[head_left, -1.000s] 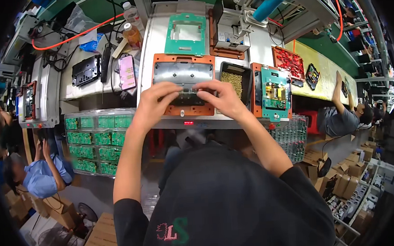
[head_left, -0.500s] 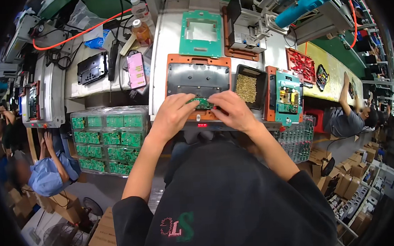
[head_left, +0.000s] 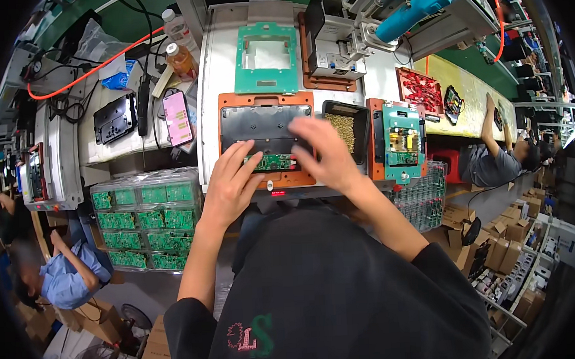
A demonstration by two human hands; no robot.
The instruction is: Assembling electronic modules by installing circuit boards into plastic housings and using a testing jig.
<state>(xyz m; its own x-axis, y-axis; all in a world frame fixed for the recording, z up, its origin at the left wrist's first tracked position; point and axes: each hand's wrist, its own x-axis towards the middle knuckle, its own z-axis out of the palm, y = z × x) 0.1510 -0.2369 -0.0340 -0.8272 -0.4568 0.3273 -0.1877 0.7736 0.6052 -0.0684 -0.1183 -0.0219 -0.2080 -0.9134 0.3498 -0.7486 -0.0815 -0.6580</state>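
A black plastic panel (head_left: 258, 122) lies in an orange fixture (head_left: 267, 98) in front of me. Along the panel's near edge sits a narrow green circuit board (head_left: 277, 162). My left hand (head_left: 229, 186) rests with outstretched fingers at the board's left end and the panel's lower left corner. Over the right side of the panel, my right hand (head_left: 328, 156) is lifted off the board, slightly blurred, its fingers apart and nothing visible in them. A black bin of small brass-coloured screws (head_left: 343, 130) stands beside it, partly hidden by that hand.
Behind the fixture lies a green frame plate (head_left: 267, 86). To the right are a second orange fixture with a board (head_left: 402, 141) and a red tray (head_left: 421, 94). Stacked clear trays of green boards (head_left: 148, 219) stand left; a pink phone (head_left: 178, 118) and bottles (head_left: 181, 60) lie beyond.
Both hands have parted from pinching at the circuit board. The right hand has risen up and away; the left has spread its fingers at the board's left end. The view has shifted slightly.
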